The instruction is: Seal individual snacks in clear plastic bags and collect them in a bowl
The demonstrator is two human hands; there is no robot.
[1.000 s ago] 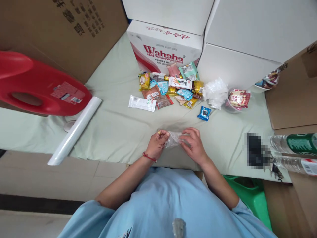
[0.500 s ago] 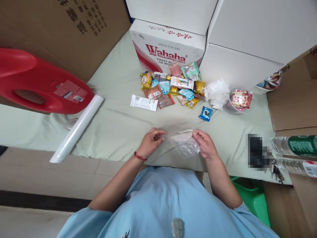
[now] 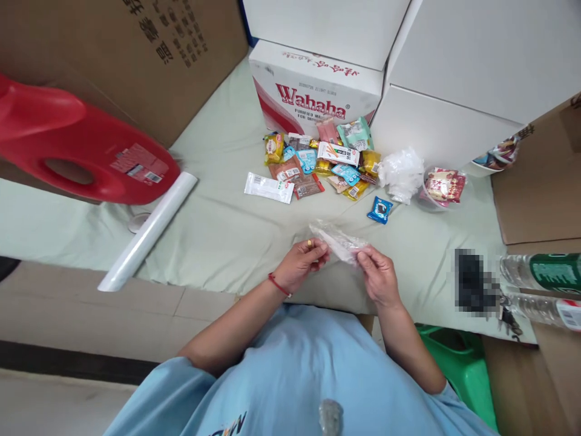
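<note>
A thin clear plastic bag [image 3: 336, 241] is stretched between my two hands above the front of the cloth-covered table. My left hand [image 3: 303, 261], with a ring and a red bracelet, pinches its left edge. On the other side, my right hand [image 3: 377, 272] grips the bag between thumb and fingers. Beyond them lies a pile of wrapped snacks [image 3: 313, 165], with a white packet [image 3: 269, 188] at its left front. A small blue packet [image 3: 380, 209] rests apart from the pile, near a crumpled heap of clear bags [image 3: 401, 174].
Left stand a red jug [image 3: 91, 145] and a white plastic roll [image 3: 147, 233]. A Wahaba-style white carton [image 3: 313, 91] backs the snacks. Right are a clear bowl [image 3: 426, 203] of red packets, two bottles [image 3: 521, 269], keys [image 3: 511, 321] and a green stool [image 3: 472, 369].
My left hand has moved right and closed on the bag's edge. The bag now hangs between both hands, lifted slightly, while the right hand keeps its grip. The view has shifted slightly.
</note>
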